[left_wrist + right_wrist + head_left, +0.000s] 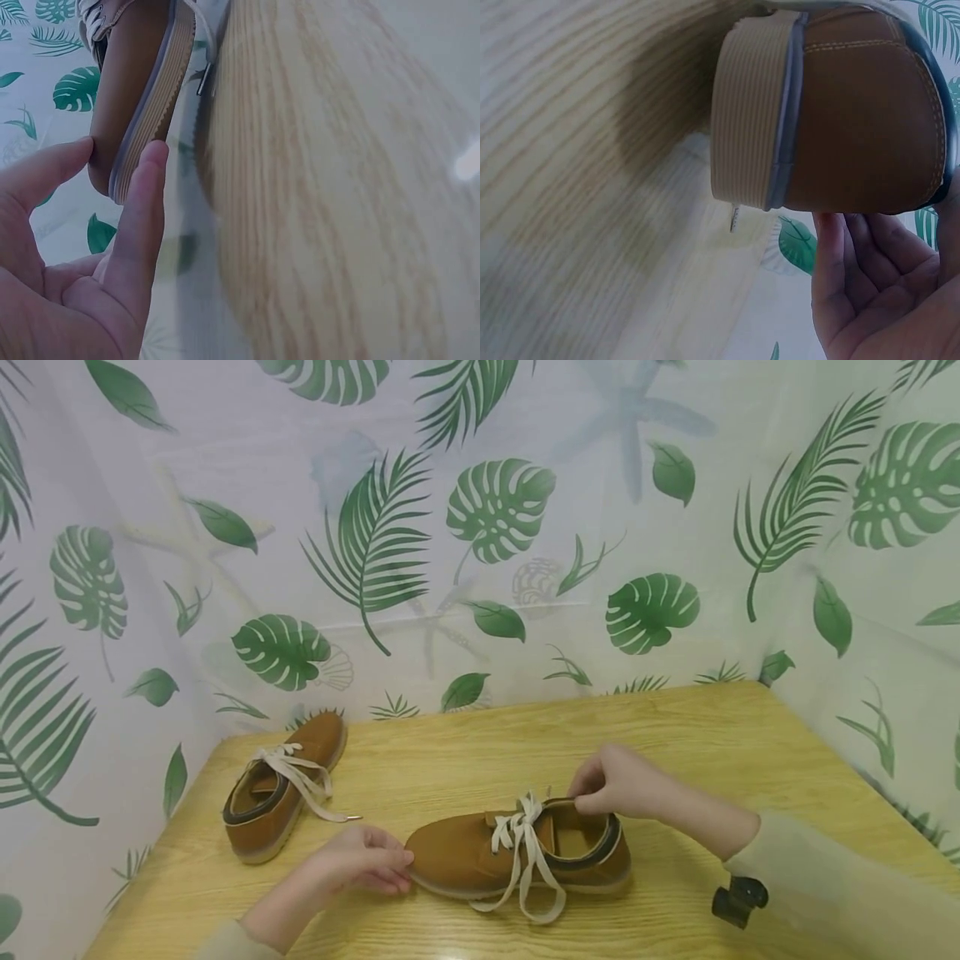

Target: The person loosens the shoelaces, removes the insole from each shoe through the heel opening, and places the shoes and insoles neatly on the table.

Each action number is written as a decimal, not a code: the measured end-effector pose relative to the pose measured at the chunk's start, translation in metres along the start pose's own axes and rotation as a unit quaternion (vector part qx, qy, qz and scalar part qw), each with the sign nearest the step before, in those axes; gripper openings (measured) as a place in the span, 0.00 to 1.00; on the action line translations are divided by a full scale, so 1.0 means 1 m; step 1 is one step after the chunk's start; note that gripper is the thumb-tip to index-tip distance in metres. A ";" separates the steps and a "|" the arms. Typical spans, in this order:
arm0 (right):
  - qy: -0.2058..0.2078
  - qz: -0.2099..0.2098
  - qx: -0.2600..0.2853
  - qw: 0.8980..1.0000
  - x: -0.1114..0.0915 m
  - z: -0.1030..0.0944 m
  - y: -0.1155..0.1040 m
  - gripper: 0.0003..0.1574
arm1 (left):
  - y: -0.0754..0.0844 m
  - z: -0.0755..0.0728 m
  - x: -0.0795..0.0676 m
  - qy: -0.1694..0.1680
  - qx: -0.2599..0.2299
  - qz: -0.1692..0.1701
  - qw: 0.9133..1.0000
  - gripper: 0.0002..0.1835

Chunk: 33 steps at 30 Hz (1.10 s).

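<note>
A brown lace-up shoe (453,852) lies lengthwise over the wooden table, toe to the left, with its cream laces (528,852) tied in a bow. My left hand (363,860) pinches the toe; in the left wrist view the thumb meets the upper and a finger lies against the ribbed sole (156,97). At the other end, my right hand (622,783) grips the far side of the collar near the heel, thumb at the opening. The right wrist view shows the brown heel (859,120) with the fingers on its far side.
A second brown shoe (318,739) stands at the table's left, its laces (303,781) hanging loose toward the middle. The wooden table (675,727) ends against a white leaf-printed cloth (555,635). A small black object (738,902) sits by the right sleeve.
</note>
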State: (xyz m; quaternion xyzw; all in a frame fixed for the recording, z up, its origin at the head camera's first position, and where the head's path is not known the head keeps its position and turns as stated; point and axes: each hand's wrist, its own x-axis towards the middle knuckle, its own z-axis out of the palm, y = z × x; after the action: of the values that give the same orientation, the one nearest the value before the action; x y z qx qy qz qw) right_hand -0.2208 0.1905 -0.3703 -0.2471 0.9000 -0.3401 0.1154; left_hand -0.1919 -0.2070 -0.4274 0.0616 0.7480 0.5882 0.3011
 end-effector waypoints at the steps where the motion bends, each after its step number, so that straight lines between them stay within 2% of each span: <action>1: 0.000 0.002 0.000 1.000 0.000 0.001 0.001 0.07 | -0.001 0.001 0.000 0.000 0.002 -0.002 1.000 0.14; 8: 0.004 0.015 0.013 1.000 -0.002 0.011 0.010 0.06 | -0.005 0.003 0.001 0.001 0.019 -0.008 1.000 0.12; 21: 0.005 0.015 0.041 0.999 -0.003 0.016 0.016 0.07 | -0.009 0.003 0.000 -0.002 0.013 -0.013 1.000 0.12; 33: -0.003 0.034 0.137 0.990 -0.006 0.017 0.026 0.13 | -0.012 0.002 -0.002 0.002 0.022 -0.011 1.000 0.16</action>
State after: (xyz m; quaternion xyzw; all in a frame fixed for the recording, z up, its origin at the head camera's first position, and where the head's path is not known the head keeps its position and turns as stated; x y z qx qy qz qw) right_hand -0.2195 0.2012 -0.4001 -0.1993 0.8525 -0.4553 0.1618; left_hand -0.1859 -0.2099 -0.4376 0.0582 0.7622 0.5682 0.3047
